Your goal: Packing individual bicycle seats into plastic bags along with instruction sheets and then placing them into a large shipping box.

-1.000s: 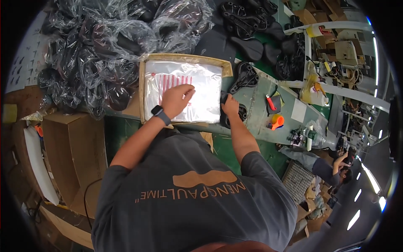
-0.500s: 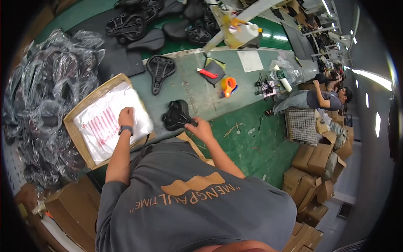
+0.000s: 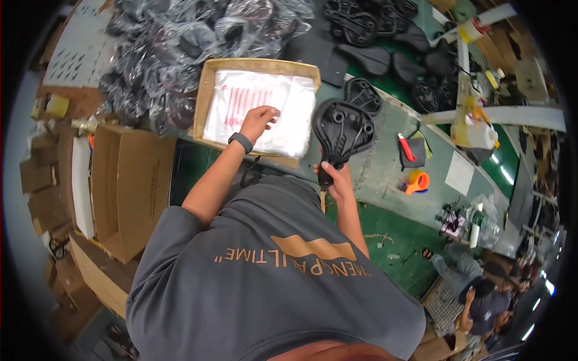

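My right hand [image 3: 338, 182] grips the narrow nose of a black bicycle saddle [image 3: 343, 129]. The saddle's underside with its rails faces up. To the left, my left hand [image 3: 257, 123] is over a stack of clear plastic bags [image 3: 289, 114] with red print. Its fingers are loosely bent and apart, with nothing visibly held. The bags lie in a shallow open cardboard box [image 3: 260, 64] on the table. Just behind the held saddle lies another black saddle [image 3: 363, 93], partly covered by it.
Plastic-wrapped saddles [image 3: 174, 54] are heaped beyond the box, and bare saddles [image 3: 361, 58] lie at the back right. A red-handled cutter [image 3: 407, 147] and an orange tape roll [image 3: 418, 182] rest on the table. Cardboard cartons [image 3: 135, 192] stand at left; a person [image 3: 484, 304] is at far right.
My view has swung left, shifting the scene rightward. The saddle in my right hand has turned to show its underside with the nose toward me. My left hand stays over the bags.
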The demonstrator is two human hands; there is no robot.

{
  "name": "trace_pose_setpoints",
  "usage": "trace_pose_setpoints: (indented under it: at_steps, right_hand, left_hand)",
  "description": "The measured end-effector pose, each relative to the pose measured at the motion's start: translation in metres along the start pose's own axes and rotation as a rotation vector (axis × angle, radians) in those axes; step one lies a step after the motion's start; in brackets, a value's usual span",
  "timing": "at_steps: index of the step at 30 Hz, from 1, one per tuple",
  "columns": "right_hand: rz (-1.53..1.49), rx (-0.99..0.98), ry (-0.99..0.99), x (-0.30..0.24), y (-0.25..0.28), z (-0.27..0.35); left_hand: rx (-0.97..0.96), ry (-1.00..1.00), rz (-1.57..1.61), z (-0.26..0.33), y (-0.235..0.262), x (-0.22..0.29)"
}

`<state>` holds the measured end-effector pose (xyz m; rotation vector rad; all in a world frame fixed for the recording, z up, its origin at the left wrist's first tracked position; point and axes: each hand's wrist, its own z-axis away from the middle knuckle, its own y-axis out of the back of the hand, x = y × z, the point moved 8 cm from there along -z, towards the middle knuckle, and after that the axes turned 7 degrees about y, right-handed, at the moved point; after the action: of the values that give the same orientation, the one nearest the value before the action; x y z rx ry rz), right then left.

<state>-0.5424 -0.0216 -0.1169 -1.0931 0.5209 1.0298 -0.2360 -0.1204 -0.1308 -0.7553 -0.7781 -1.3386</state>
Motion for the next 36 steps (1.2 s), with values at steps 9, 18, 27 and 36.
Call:
trace_pose_setpoints:
  at_steps: [9, 18, 27, 36]
  right_hand:
    - [-0.049, -0.458, -0.252, 0.008, -0.2, -0.061]
    - [0.053, -0.726, -0.073, 0.013, -0.357, 0.011]
    - [0.998, -0.711, 0.23, 0.149, -0.553, 0.044]
    - [1.15, -1.558, 0.686, 0.203, -0.736, 0.117]
  left_hand:
    - [-0.216, -0.267, -0.075, 0.097, 0.038, 0.043]
    - [-0.148, -0.235, 0.992, 0.216, 0.308, 0.05]
    - [0.386, -0.904, -0.069, 0.386, 0.42, 0.133]
    - [0.844, -0.616, 0.271, 0.4, 0.558, 0.036]
